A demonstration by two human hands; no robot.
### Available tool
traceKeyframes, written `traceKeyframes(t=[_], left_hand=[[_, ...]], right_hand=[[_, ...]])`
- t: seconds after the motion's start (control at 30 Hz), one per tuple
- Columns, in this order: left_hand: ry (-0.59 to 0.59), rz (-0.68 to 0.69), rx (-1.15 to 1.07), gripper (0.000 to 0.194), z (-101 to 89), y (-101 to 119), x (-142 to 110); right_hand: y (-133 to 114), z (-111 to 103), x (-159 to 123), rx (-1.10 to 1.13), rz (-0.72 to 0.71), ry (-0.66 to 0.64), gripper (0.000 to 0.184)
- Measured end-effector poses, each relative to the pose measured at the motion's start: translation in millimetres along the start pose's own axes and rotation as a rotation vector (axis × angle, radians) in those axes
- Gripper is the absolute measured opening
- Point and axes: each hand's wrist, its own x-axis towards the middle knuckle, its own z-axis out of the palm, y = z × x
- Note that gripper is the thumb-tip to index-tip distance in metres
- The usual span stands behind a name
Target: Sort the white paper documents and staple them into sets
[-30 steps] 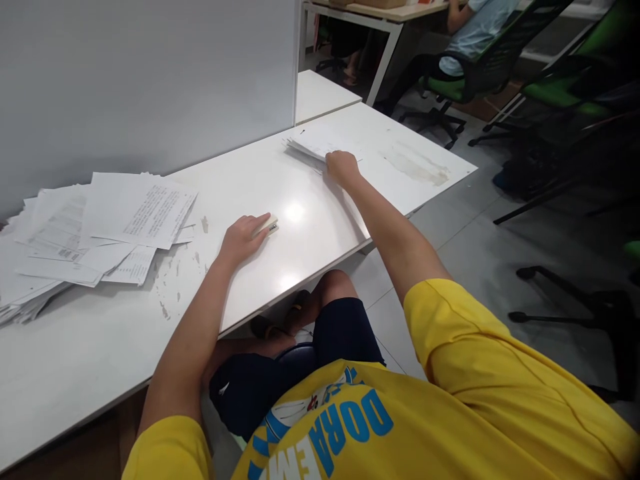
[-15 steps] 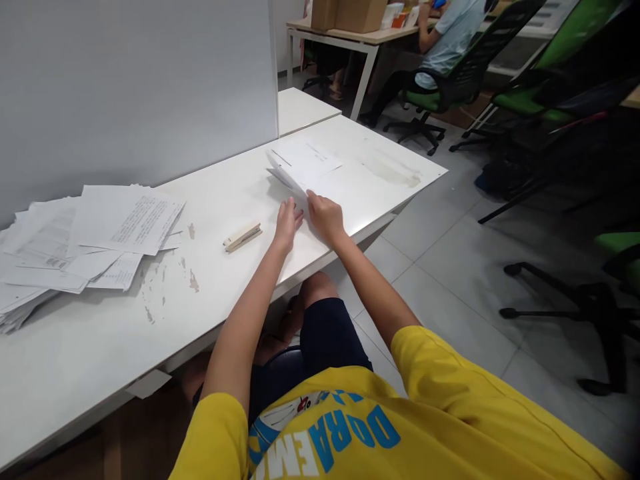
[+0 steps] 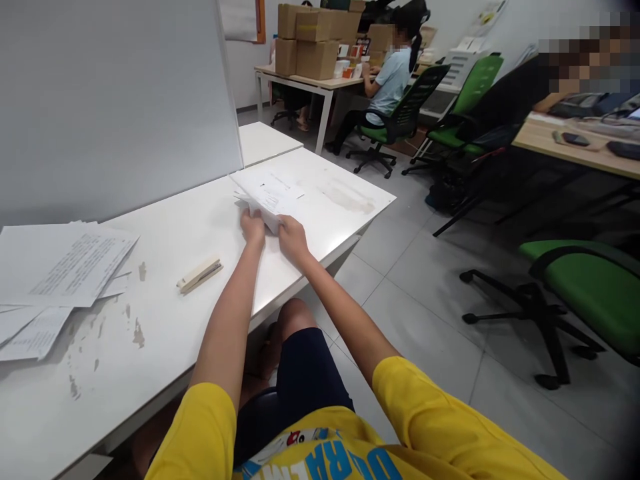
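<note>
Some white paper sheets [image 3: 264,207], tilted up off the table, are held between my two hands. My left hand [image 3: 253,227] is closed on their left edge, its fingertips partly hidden by the paper. At the near right corner, my right hand [image 3: 293,238] pinches the same sheets. Just beyond lies more printed paper [image 3: 286,183], flat on the white table [image 3: 165,327]. A cream stapler [image 3: 200,276] rests on the tabletop left of my left forearm, touched by neither hand.
A loose pile of printed papers [image 3: 75,263] covers the table's left end. Behind it stands a grey partition [image 3: 115,100]. Green office chairs [image 3: 590,287] are on the tiled floor to the right. A seated person [image 3: 393,83] works at a far desk with cardboard boxes [image 3: 317,50].
My left hand has gone from resting beside the sheets with fingers apart to gripping them. The view has swung up and right, so everything sits further left.
</note>
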Motion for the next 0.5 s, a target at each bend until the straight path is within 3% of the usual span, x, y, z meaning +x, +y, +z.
traceKeyframes(t=[0.1, 0.27, 0.4, 0.5], left_hand=[[0.064, 0.071, 0.005, 0.016, 7.6, 0.2, 10.3], [0.194, 0.074, 0.085, 0.006, 12.0, 5.6, 13.5], [0.369, -0.002, 0.017, 0.018, -2.5, 27.5, 6.5], [0.468, 0.132, -0.084, 0.022, -24.7, 50.8, -7.2]], right_hand=[[3.8, 3.8, 10.5, -0.057, 0.062, 0.013, 0.044], [3.2, 8.8, 24.8, -0.198, 0.063, -0.101, 0.043], [3.9, 10.6, 30.0, -0.275, 0.075, -0.142, 0.041], [4.3, 8.6, 29.9, -0.287, 0.085, -0.114, 0.04]])
